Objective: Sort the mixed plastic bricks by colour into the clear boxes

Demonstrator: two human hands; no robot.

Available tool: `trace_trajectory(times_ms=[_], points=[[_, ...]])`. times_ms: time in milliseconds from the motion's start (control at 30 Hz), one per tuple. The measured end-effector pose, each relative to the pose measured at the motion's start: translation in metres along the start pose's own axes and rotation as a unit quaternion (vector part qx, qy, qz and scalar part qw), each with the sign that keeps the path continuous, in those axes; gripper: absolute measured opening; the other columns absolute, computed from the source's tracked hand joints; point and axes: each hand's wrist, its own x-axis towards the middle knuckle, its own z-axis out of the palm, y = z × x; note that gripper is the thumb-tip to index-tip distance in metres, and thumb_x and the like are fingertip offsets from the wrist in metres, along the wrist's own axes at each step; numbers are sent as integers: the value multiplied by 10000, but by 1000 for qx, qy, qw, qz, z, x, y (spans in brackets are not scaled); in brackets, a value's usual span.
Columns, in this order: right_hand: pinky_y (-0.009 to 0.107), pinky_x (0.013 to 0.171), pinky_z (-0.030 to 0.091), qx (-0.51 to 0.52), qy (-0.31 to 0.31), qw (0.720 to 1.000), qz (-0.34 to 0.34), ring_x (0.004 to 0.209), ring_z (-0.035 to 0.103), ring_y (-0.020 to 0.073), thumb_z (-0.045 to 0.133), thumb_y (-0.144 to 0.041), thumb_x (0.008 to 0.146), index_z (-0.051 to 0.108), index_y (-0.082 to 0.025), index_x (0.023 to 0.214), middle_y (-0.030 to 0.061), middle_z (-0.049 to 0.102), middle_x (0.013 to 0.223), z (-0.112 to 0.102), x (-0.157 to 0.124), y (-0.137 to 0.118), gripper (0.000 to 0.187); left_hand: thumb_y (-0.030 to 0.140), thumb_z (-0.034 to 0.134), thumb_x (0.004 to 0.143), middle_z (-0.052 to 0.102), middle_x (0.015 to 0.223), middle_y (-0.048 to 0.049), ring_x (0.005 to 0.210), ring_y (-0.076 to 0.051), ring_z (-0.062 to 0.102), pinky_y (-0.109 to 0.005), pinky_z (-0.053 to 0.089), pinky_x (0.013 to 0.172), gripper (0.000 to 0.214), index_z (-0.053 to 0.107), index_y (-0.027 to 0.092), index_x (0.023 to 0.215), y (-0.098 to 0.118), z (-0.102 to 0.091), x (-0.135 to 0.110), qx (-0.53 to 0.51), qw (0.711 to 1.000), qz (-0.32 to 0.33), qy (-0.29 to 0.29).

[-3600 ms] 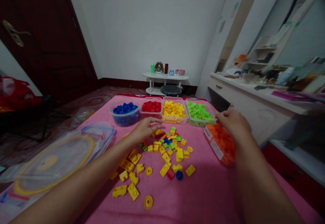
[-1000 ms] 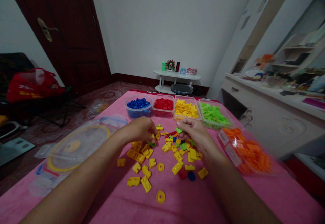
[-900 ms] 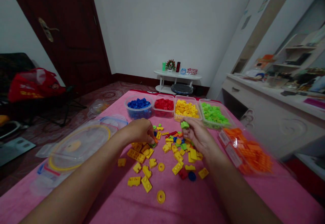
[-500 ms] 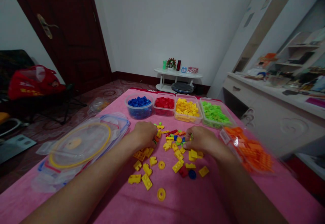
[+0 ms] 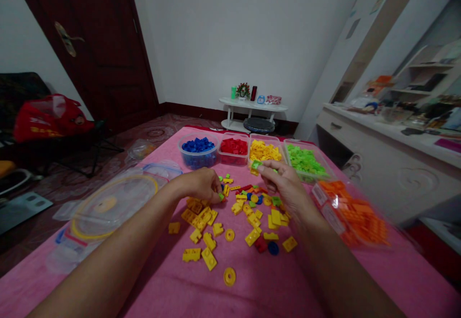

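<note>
Over the pile (image 5: 248,210), right hand (image 5: 284,188) pinches a green brick (image 5: 256,165); left hand (image 5: 200,187) grip unclear

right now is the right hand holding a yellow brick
No, the right hand pinches a green brick between its thumb and fingertips.

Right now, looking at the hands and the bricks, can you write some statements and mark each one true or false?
1. The right hand pinches a green brick. True.
2. The green tub stands right of the yellow tub. True.
3. The left hand rests in the yellow tub. False: it lies on the loose bricks on the pink cloth.
4. Most loose bricks are red. False: most are yellow.
</note>
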Motion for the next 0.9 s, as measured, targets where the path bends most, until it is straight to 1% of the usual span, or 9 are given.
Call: trace_trajectory(times_ms=[67,133,200,300,467,567,667,767,900], points=[[176,371,226,191,-12,981,44,416,364,48,618,-378,697,557,-178,774,-40,534,656,10,-4,0,222,258,592,654,647,626,11,511,-80,485,-173,319,482,233,738,151,801,-5,-8,-2,-97,994,44,-20],[171,353,232,299,-39,947,106,438,433,68,573,-384,724,559,-176,829,-22,551,699,19,-7,3,233,238,580,673,643,652,7,538,-77,493,-171,345,515,226,725,133,811,-2,-16,-7,-176,981,73,-19],[160,338,236,329,-51,927,172,453,478,81,530,-420,776,566,-166,882,-5,565,718,27,-10,7,278,241,594,691,657,704,-8,599,-88,529,-177,386,574,225,716,127,840,5,-23,-13,-233,969,79,3],[145,320,254,333,-61,911,236,438,493,76,437,-488,865,560,-154,896,0,571,703,38,-13,13,358,286,617,730,675,779,-28,666,-98,556,-185,416,626,251,709,131,905,18,-29,-21,-280,956,87,30],[161,329,357,350,-102,894,260,438,530,94,319,-492,928,531,-165,917,-1,591,670,48,-15,20,389,295,625,757,689,834,-41,696,-101,582,-195,443,663,275,705,136,968,31,-23,-19,-316,939,136,22],[180,353,404,357,-136,889,252,429,528,96,298,-515,930,540,-167,961,4,604,657,49,-16,21,425,275,616,758,682,756,-32,660,-106,587,-207,451,647,332,686,132,1050,36,-13,-14,-304,941,150,3],[196,384,444,383,-142,877,251,441,540,98,297,-513,933,558,-156,942,6,603,643,49,-15,21,443,244,611,745,636,652,5,561,-82,530,-183,404,551,395,657,138,1122,44,-3,-11,-245,957,152,28],[186,360,421,400,-108,873,257,422,523,93,358,-476,925,563,-162,925,-10,586,616,49,-15,22,375,217,609,722,622,636,20,528,-74,495,-175,363,508,432,643,154,1148,52,1,-11,-169,972,137,89],[109,308,248,405,-82,875,252,405,469,54,492,-294,876,542,-161,916,-11,585,627,47,-12,26,148,234,629,680,676,774,-17,611,-109,540,-201,383,550,355,699,174,1023,50,1,-9,-30,970,94,222]])
